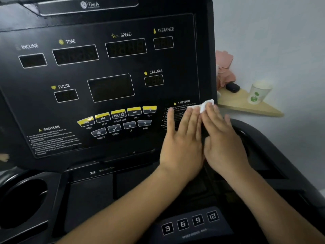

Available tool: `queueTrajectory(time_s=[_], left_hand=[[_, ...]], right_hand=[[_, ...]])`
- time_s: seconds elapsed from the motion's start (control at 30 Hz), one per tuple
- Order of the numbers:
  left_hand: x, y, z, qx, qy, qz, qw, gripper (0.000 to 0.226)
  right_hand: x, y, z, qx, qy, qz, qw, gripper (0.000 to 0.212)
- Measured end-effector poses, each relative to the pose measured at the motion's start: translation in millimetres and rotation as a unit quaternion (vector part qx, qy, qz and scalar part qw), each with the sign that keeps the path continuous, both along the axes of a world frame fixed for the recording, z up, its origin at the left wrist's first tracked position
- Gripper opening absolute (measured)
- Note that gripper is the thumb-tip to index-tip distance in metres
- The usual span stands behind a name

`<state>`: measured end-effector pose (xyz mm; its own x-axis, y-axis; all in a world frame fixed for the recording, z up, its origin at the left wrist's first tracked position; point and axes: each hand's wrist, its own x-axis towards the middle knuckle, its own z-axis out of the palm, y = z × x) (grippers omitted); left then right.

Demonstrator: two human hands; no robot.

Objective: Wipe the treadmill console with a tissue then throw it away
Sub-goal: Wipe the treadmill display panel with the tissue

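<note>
A home workout corner (treadmill console (pixel 105 20), cup (pixel 258 94) on shelf (pixel 246 106)).

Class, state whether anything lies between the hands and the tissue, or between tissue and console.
Nothing visible: the left hand and right hand touch the tissue directly, fingers straight, and it lies against the console.

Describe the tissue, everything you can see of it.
The tissue is small, white and thin, like soft paper, and rumpled. Only its upper part shows; the rest is hidden under fingertips. The left hand and right hand, fingers straight, press it against the console at the lower right, over the right CAUTION label, near the panel's right edge. One fold sticks up at its right end.
</note>
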<state>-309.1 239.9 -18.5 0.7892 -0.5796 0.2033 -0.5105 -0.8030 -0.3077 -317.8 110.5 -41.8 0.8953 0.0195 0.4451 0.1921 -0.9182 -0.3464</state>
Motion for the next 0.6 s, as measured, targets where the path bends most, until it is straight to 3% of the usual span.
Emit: queueTrajectory(time_s=[0.2, 0.37, 0.6], left_hand=[[-18.0, 28.2, -25.5, -0.016, 0.012, -0.002, 1.000, 0.072], [13.5, 30.7, 4.2, -0.050, -0.051, -0.005, 0.997, 0.067], [-5.0, 53.1, -17.5, -0.046, -0.014, -0.007, 0.999, 0.065]], right_hand=[[-22.6, 20.8, -22.8, -0.060, 0.028, 0.004, 0.998, 0.069], [8.8, 23.2, 12.7, -0.045, 0.011, 0.007, 0.999, 0.067], [-13.4, 39.6, -7.5, -0.049, 0.030, 0.010, 0.998, 0.075]])
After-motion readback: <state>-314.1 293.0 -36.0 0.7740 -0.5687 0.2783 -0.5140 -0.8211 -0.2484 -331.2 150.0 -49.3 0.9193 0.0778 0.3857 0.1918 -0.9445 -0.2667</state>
